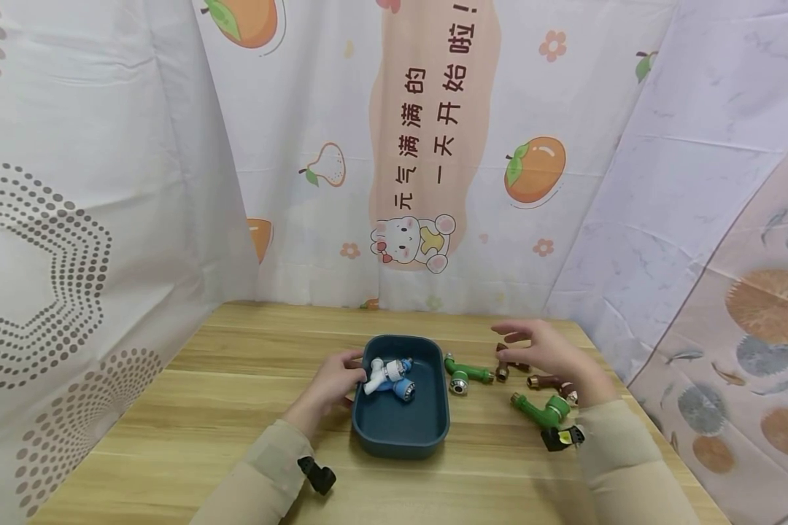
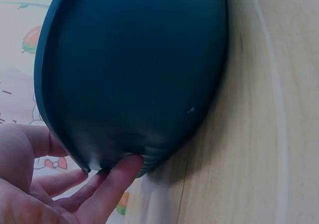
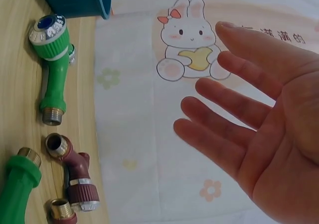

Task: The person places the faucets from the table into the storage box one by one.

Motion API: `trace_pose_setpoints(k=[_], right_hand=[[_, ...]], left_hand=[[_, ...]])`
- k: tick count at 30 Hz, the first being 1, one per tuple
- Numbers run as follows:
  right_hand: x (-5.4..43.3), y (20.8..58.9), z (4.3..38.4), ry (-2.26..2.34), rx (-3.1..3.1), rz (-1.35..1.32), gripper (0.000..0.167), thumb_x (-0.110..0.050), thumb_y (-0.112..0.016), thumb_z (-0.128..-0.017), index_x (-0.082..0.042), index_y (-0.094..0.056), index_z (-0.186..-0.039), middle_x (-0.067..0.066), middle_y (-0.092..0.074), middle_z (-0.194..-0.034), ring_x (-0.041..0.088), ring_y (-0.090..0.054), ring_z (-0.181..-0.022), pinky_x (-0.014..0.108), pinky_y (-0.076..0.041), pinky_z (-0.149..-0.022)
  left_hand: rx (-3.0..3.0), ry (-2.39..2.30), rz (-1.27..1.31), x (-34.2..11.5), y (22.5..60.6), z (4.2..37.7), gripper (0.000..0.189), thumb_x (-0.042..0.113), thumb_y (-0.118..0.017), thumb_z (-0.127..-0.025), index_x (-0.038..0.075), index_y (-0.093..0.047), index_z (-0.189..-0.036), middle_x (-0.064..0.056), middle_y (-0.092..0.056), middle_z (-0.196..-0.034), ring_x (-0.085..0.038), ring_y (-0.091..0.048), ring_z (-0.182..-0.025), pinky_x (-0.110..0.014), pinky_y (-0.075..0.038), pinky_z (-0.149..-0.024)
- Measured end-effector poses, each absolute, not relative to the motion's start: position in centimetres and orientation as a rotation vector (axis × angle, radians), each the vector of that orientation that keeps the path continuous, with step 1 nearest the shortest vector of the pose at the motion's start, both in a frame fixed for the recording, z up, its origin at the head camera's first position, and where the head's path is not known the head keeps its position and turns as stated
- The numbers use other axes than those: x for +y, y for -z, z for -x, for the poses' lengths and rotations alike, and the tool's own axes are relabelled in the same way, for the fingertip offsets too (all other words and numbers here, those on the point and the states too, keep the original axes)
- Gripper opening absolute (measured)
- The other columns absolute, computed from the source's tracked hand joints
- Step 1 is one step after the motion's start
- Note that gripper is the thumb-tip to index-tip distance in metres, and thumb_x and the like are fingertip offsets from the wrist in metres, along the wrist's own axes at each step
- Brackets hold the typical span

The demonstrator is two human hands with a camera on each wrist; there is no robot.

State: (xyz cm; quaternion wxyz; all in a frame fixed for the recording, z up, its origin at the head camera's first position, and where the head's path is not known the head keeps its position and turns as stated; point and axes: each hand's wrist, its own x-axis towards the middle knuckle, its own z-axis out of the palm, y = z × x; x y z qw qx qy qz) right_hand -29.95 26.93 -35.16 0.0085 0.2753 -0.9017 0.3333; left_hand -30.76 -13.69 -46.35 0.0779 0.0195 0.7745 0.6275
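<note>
My left hand [image 1: 331,379] holds the left side of a dark blue plastic bin [image 1: 400,448]. In the left wrist view, its fingers and thumb pinch the bin's rim and outer wall. Inside the bin lie a white tap fitting [image 1: 373,381] and a blue tap fitting [image 1: 403,389], one across the other. My right hand [image 1: 541,351] hovers over the fittings on the right with nothing in it; its fingers spread apart in the right wrist view. Beneath and around it are maroon tap fittings [image 3: 77,171] and a green tap fitting [image 3: 54,79] with a threaded metal end.
Another green tap fitting [image 1: 543,412] lies nearer the front right, by my right wrist. The wooden table [image 1: 223,408] ends at a printed curtain [image 1: 302,240] behind, with more cloth hanging on both sides. A black camera is strapped at each wrist.
</note>
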Motion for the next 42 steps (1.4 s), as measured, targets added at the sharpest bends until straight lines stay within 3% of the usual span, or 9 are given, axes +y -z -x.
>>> trace_pose_setpoints(k=[19,32,36,42], right_hand=[[30.4,36.3,29.8,-1.096,-2.865,-0.705,0.057,-0.024,-0.077,-0.091,0.001,-0.06,-0.138,0.024,-0.061,-0.135,0.043,-0.06,-0.118,0.047,-0.055,-0.092],[32.5,37.1,29.9,-1.198,-2.916,-0.562,0.056,-0.022,-0.075,-0.093,0.006,-0.057,-0.138,0.031,-0.059,-0.13,0.047,-0.063,-0.111,0.038,-0.06,-0.072],[33.0,37.3,29.7,-1.207,-2.923,-0.581,0.056,-0.021,-0.073,-0.094,0.009,-0.055,-0.138,0.034,-0.058,-0.13,0.048,-0.061,-0.113,0.039,-0.06,-0.074],[33.8,37.5,29.2,-1.325,-2.948,-0.513,0.058,-0.017,-0.073,-0.094,0.012,-0.051,-0.139,0.042,-0.052,-0.13,0.037,-0.069,-0.098,0.047,-0.06,-0.073]], left_hand=[[2.334,-1.87,-0.077,-13.5,46.0,30.3,0.062,0.004,-0.061,-0.087,0.004,-0.052,-0.147,-0.024,-0.059,-0.134,-0.034,-0.064,-0.102,-0.047,-0.058,-0.054],[2.332,-1.874,-0.056,-13.5,45.9,30.3,0.061,0.004,-0.061,-0.086,0.005,-0.053,-0.147,-0.023,-0.058,-0.134,-0.033,-0.064,-0.099,-0.048,-0.058,-0.054],[2.333,-1.874,-0.062,-13.6,45.9,30.2,0.062,0.003,-0.061,-0.086,0.004,-0.052,-0.147,-0.024,-0.058,-0.134,-0.033,-0.064,-0.099,-0.048,-0.058,-0.054],[2.324,-1.876,-0.05,-13.6,46.0,30.4,0.062,0.004,-0.061,-0.086,0.006,-0.052,-0.147,-0.023,-0.059,-0.133,-0.034,-0.064,-0.101,-0.048,-0.058,-0.055]])
